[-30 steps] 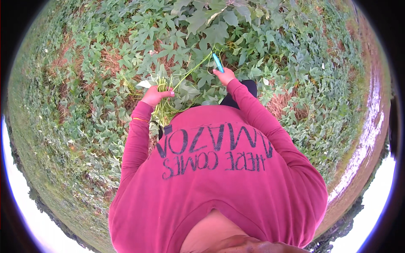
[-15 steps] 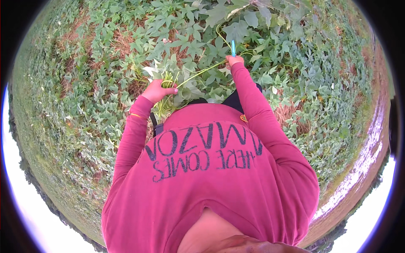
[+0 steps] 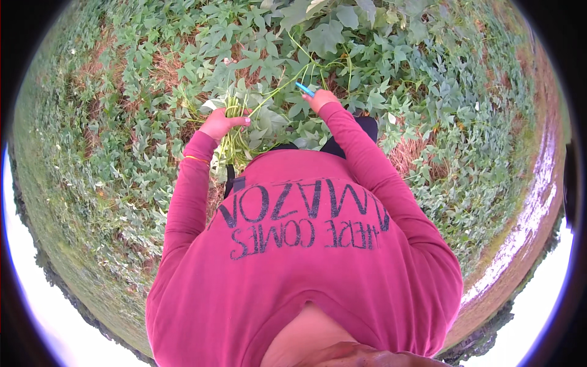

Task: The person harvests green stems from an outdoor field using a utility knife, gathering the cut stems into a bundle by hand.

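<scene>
My left hand (image 3: 220,124) is closed round a bundle of leafy green vine cuttings (image 3: 233,142), its thumb across the stems. From that hand a long green stem (image 3: 274,93) stretches up and right to a branching joint among the leaves. Just below that joint, my right hand (image 3: 321,100) grips a slim light-blue tool (image 3: 304,89) pointing up and left; whether it has a blade cannot be made out. The tool's tip lies close to the stem, and I cannot tell if they touch.
Low vines with lobed green leaves (image 3: 147,116) cover the ground all round. Patches of dry brown straw (image 3: 408,156) show between them. Bigger broad leaves (image 3: 325,38) rise at the far middle. A pale strip (image 3: 520,238) runs along the right edge.
My right hand has let go of the stem and moved left and slightly nearer. The blue tool has swung from upright to pointing left. My left hand has shifted slightly left with the bundle.
</scene>
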A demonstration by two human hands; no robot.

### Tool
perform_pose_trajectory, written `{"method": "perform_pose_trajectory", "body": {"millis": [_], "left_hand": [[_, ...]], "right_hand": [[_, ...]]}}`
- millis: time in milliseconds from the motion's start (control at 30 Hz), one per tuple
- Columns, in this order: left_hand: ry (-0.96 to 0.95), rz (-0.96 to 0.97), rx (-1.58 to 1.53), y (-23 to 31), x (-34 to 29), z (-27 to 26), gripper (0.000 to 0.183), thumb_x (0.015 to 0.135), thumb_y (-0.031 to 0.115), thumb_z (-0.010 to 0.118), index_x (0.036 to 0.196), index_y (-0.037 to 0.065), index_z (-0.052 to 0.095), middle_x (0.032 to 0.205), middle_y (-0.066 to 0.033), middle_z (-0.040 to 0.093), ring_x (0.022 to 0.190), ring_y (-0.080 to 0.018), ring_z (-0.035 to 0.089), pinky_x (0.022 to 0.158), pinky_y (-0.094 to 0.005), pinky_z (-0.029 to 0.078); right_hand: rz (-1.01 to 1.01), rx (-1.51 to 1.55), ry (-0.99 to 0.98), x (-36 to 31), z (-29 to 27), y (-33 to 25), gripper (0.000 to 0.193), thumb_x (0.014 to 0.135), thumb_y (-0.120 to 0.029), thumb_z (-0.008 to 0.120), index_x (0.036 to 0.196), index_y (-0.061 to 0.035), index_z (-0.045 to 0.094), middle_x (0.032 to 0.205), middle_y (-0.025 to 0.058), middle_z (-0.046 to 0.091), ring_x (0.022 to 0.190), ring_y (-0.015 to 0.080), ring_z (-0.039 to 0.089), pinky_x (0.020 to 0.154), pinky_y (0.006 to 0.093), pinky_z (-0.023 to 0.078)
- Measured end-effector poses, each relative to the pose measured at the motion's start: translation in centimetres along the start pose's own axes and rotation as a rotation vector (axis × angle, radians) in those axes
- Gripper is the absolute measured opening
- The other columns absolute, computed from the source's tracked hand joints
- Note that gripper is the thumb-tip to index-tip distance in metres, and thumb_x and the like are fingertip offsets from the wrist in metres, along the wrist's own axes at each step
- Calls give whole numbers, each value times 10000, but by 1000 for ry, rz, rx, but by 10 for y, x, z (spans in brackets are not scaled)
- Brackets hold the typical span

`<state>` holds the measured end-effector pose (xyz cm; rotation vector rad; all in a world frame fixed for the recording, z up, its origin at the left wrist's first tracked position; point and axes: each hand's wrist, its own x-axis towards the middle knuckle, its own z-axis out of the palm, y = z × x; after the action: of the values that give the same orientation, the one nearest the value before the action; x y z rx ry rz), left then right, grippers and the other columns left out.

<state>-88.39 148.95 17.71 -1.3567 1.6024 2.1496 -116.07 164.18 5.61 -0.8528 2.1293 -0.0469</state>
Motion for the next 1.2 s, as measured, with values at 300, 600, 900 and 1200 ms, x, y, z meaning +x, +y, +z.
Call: {"method": "perform_pose_trajectory", "body": {"millis": [300, 600, 900, 1200], "left_hand": [[109, 12, -7, 6, -12, -1, 419, 832, 99, 736, 1227, -5, 641, 911, -39, 681, 784, -125, 628, 696, -289, 504], [29, 169, -110, 46, -17, 37, 402, 830, 42, 729, 1214, -24, 632, 932, -53, 679, 737, -126, 625, 637, -271, 516], [-150, 325, 71, 95, 6, 91, 386, 834, -8, 739, 1210, -4, 650, 1009, -17, 680, 797, -77, 618, 654, -233, 500], [-137, 359, 100, 90, 14, 97, 398, 831, 44, 753, 1214, 3, 651, 928, -28, 680, 711, -90, 601, 618, -255, 511]], "right_hand": [[-55, 245, 64, -28, -4, -28, 580, 903, -590, 561, 976, -36, 716, 955, 230, 699, 878, 388, 682, 797, 475, 543], [170, 878, -228, -48, 16, 46, 298, 888, -337, 687, 934, -43, 708, 899, 119, 729, 786, 204, 699, 657, 427, 566], [-150, 1718, 222, -64, -63, -59, 284, 886, -247, 694, 1115, -90, 631, 903, 37, 649, 722, 145, 602, 601, 333, 475], [-158, 1908, 271, -104, -117, -47, 165, 967, -201, 574, 1065, -106, 667, 902, 22, 698, 766, 129, 604, 678, 290, 460]]}}
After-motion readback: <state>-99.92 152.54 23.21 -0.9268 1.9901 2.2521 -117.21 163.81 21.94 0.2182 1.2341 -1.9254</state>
